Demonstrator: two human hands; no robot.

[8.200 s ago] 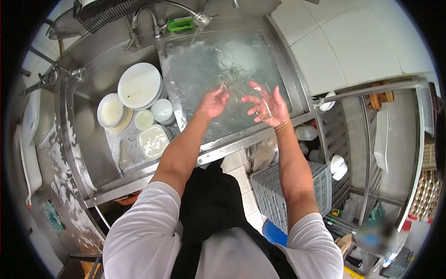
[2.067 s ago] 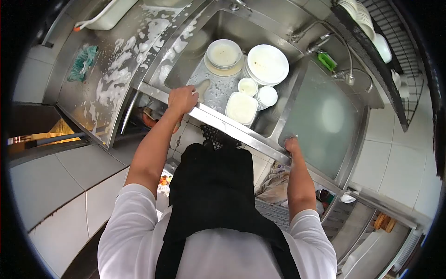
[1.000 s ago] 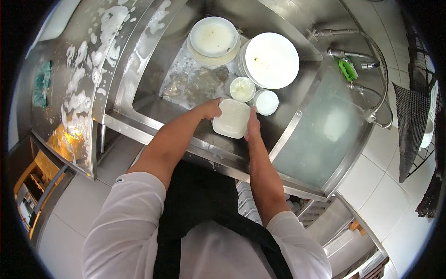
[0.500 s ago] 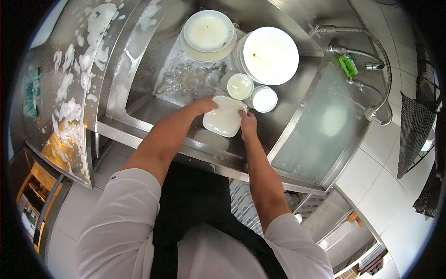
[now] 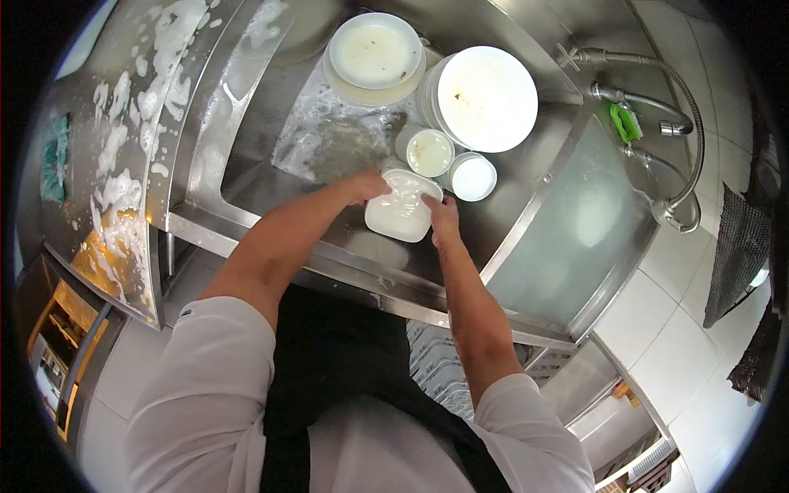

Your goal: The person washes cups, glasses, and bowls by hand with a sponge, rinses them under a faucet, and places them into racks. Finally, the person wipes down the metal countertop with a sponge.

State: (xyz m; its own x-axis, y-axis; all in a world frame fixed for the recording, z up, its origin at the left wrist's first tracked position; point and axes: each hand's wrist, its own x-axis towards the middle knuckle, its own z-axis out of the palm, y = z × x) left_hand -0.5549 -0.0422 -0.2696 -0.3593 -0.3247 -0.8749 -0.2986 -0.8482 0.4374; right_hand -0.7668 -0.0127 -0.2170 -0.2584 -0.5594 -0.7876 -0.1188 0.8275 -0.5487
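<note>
Between my two hands is a white, rounded rectangular dish point(image 5: 398, 215), held over the sink with its hollow side up and what looks like liquid shining in it. My left hand point(image 5: 367, 187) grips its upper left edge, thumb over the rim. On the opposite side, my right hand point(image 5: 444, 218) is closed on the edge with the thumb inside. Just beyond the dish stand a white cup with cloudy contents point(image 5: 430, 153) and a smaller white cup point(image 5: 473, 177).
Behind the cups are stacked white plates point(image 5: 489, 99) and a soiled plate stack point(image 5: 376, 51). A basin of cloudy water point(image 5: 567, 222) lies right, near a green brush point(image 5: 626, 123) and a hose tap point(image 5: 690, 99). A soapy counter point(image 5: 123, 164) holds a teal scouring pad point(image 5: 56, 158).
The dish is tilted a little differently, and shiny liquid now shows inside it. Both hands keep their hold on it. The whole view has shifted slightly.
</note>
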